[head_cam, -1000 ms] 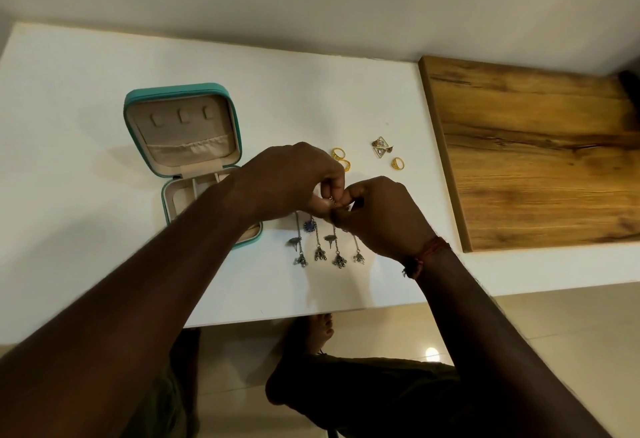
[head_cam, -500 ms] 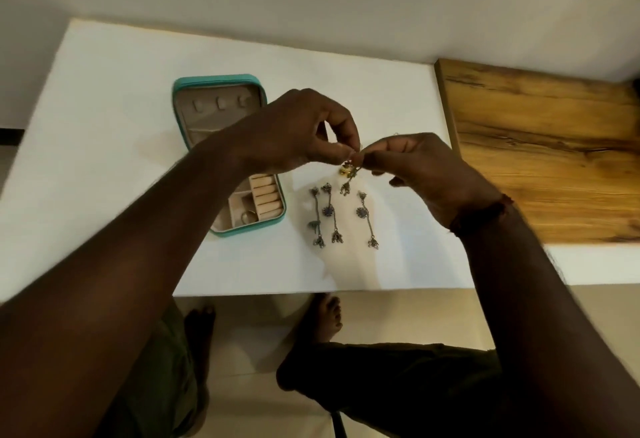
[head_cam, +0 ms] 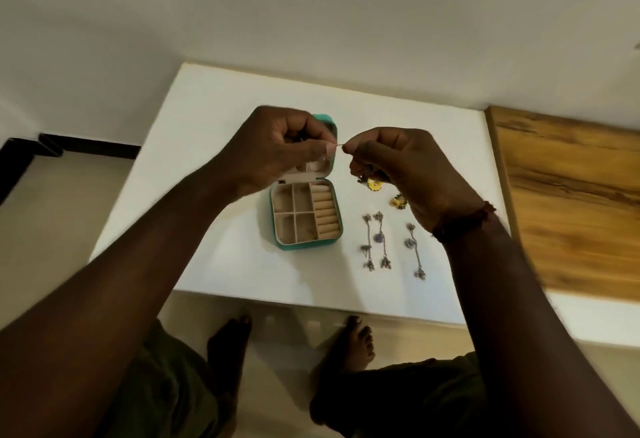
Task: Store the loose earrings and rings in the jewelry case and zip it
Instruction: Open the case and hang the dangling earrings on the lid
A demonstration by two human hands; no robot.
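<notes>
An open teal jewelry case [head_cam: 304, 245] with beige compartments and ring rolls lies on the white table [head_cam: 207, 118]. My left hand [head_cam: 277, 150] and my right hand [head_cam: 408, 167] are raised above it, both pinching one thin earring [head_cam: 340, 145] by its post, finger to finger. The earring's dark dangle [head_cam: 365, 174] hangs under my right hand. Three long silver earrings [head_cam: 381, 240] lie on the table right of the case. Yellow pieces [head_cam: 375, 185] show just below my right hand. The case lid is mostly hidden behind my left hand.
A wooden board [head_cam: 571, 195] adjoins the table on the right. A pale wall [head_cam: 311, 21] rises behind. The table's front edge [head_cam: 311, 306] is close to my body, with my bare feet on the floor below it.
Both hands have lifted higher off the table with the earring pinched between them. The camera has tilted, so the case now sits nearer the centre, under my left hand.
</notes>
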